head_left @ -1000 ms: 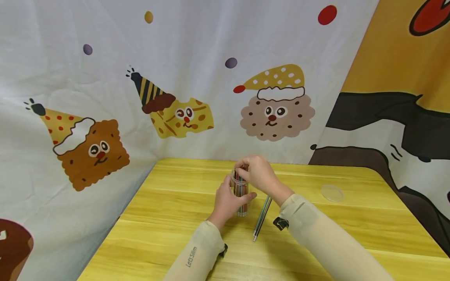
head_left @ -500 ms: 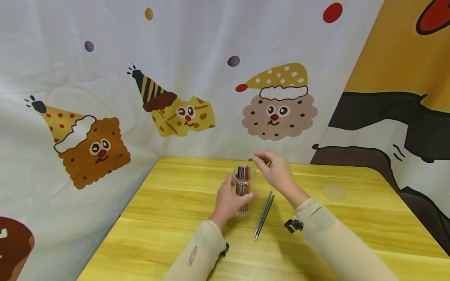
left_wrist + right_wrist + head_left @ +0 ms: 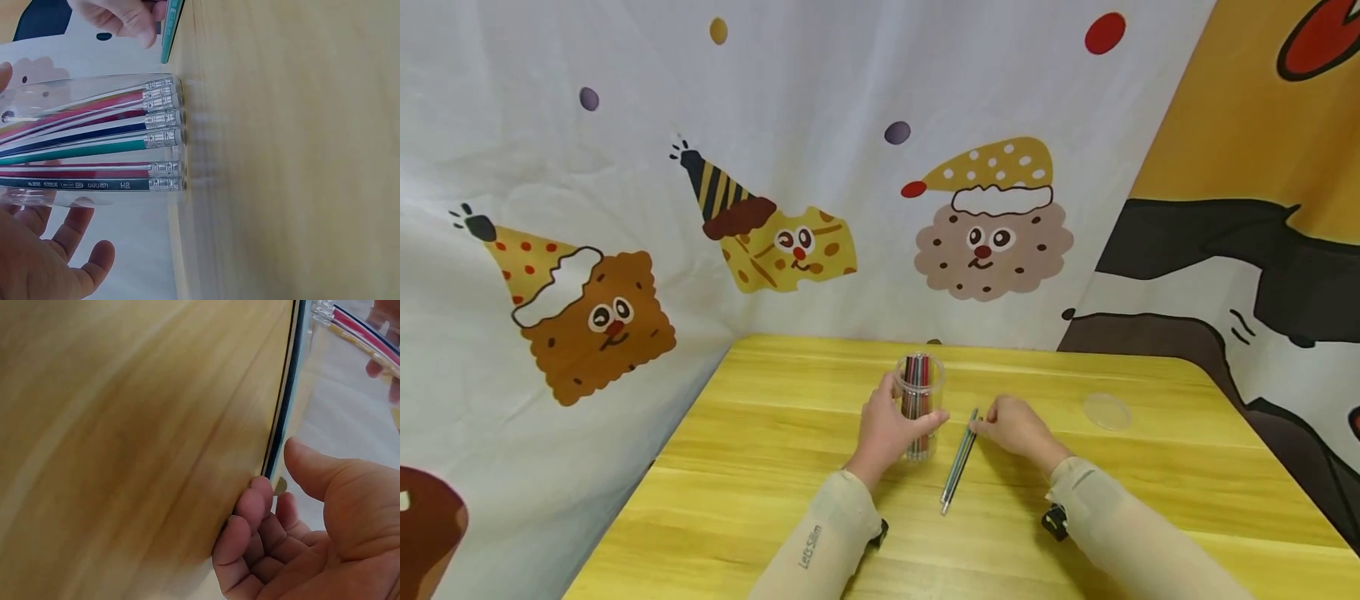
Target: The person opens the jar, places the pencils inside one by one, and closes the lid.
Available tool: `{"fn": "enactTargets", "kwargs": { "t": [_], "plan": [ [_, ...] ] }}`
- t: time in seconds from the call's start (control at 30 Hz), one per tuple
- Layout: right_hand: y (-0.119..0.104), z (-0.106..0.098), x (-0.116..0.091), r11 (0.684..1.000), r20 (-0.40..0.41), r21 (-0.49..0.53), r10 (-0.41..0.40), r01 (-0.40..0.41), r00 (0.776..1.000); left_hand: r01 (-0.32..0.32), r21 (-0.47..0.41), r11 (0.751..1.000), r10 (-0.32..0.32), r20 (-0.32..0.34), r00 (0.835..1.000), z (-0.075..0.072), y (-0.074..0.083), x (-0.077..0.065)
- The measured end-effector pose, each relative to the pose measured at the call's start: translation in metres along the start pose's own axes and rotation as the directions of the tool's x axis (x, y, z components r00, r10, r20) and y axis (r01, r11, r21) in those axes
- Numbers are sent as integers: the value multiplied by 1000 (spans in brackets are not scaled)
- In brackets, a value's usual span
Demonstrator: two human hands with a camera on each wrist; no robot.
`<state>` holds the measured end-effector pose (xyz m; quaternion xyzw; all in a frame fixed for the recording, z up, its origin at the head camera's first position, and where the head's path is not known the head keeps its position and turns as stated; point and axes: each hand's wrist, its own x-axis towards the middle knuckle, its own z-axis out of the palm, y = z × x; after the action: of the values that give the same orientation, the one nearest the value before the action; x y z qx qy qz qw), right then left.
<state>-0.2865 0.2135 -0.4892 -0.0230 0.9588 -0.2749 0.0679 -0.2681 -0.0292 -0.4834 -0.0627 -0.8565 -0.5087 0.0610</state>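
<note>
My left hand point(image 3: 886, 432) holds a clear plastic jar point(image 3: 937, 393) upright on the table, thumb in front of it. Pencils point(image 3: 94, 148) stand inside with their metal-ringed eraser ends down, in red, blue, green and dark colours. To the right of the jar, a teal pencil and a dark pencil point(image 3: 957, 471) lie close together on the wood. My right hand point(image 3: 1018, 429) is at their far ends. In the right wrist view its fingertips point(image 3: 255, 503) touch the table beside the pencil ends, and the thumb stands apart from the fingers.
A round clear lid point(image 3: 1107, 412) lies flat on the right side of the wooden table point(image 3: 760, 433). Behind the table hangs a white curtain point(image 3: 820, 100) printed with cartoon biscuits and cheese. The table's far edge meets this cloth.
My right hand has left the jar's mouth and come down and right to the pencils on the table. My left hand keeps its hold on the jar. The lying pencils have stayed put.
</note>
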Motion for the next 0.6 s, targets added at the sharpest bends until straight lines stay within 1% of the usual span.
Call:
{"fn": "enactTargets", "kwargs": {
  "t": [0.17, 0.27, 0.4, 0.5, 0.6],
  "plan": [
    [1, 1, 1, 1000, 6, -27, 11, -11, 1000, 8, -2, 1000, -8, 1, 1000, 0, 1, 0],
    [3, -1, 1, 1000, 2, -23, -8, 8, 1000, 7, -2, 1000, -7, -1, 1000, 0, 1, 0],
    [6, -4, 2, 1000, -4, -21, 18, -18, 1000, 9, -1, 1000, -9, 4, 1000, 0, 1, 1],
    [7, -7, 1, 998, 20, -58, 31, -30, 999, 9, -2, 1000, -9, 7, 1000, 0, 0, 1],
    [9, -13, -1, 996, 66, -78, 43, -38, 997, 10, -3, 1000, -10, 9, 1000, 0, 0, 1]
  ]
}}
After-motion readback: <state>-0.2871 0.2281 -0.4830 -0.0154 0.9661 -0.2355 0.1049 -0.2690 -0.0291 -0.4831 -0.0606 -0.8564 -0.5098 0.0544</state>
